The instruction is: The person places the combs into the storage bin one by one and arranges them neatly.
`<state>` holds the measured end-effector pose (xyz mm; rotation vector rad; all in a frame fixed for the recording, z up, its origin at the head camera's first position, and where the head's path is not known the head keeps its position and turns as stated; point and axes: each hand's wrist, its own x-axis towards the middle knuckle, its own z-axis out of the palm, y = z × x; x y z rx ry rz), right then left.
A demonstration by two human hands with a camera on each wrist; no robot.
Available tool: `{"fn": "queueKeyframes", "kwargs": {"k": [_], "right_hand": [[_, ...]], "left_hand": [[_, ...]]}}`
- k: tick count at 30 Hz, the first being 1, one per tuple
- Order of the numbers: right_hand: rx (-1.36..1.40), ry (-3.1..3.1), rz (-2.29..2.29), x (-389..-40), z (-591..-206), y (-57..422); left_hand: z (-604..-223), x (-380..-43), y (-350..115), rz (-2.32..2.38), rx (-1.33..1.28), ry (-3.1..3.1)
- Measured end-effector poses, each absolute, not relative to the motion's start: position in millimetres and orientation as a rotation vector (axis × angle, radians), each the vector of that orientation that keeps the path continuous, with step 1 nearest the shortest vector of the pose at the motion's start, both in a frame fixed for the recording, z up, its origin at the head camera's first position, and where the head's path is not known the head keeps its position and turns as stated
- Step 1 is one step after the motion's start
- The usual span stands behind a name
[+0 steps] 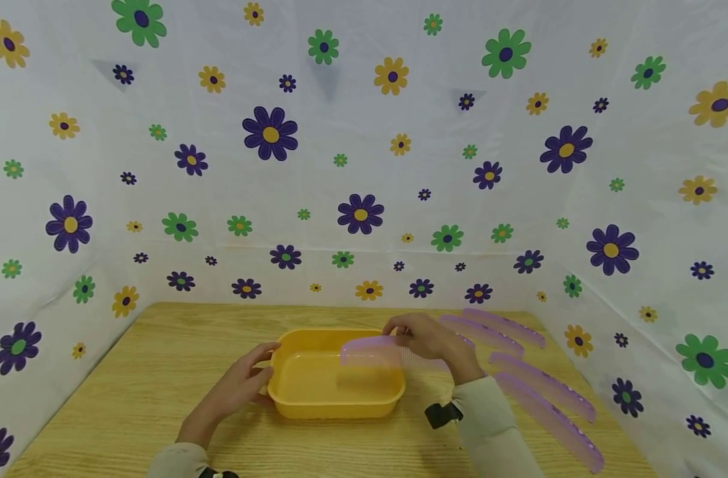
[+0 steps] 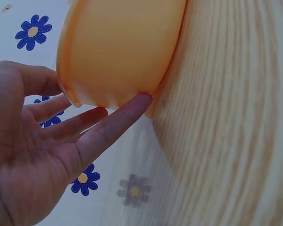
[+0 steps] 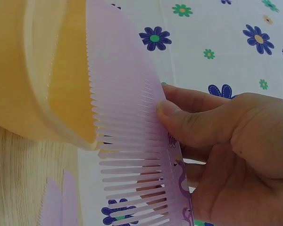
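Note:
My right hand (image 1: 426,338) pinches a translucent purple comb (image 1: 368,348) by its printed spine, thumb on one side and fingers on the other. The comb's teeth (image 3: 129,162) point toward the tub, and one end of it reaches over the tub's right side. On the left end of the yellow plastic tub (image 1: 334,410), my left hand (image 1: 235,388) holds the rim and outer wall. In the left wrist view one finger hooks at the rim, while other fingertips (image 2: 142,100) touch the wall lower down. The visible floor of the tub is bare yellow.
Several more purple combs (image 1: 543,418) lie on the right of the wooden table (image 1: 161,378), beside my right forearm. A white sheet with printed flowers (image 1: 334,179) surrounds the table at the back and both sides. Black bands (image 1: 440,416) sit at the sleeves.

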<state>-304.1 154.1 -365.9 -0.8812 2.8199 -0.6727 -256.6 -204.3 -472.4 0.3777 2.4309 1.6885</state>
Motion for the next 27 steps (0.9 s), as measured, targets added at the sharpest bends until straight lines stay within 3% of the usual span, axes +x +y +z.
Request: {"fn": "queueKeyframes", "kwargs": {"k": [27], "right_hand": [[-0.903,2.749,-0.674,-306.8,-366.7,132.1]], "left_hand": [[-473.7,-256.4,-203.6,1.676,0.376,2.451]]}}
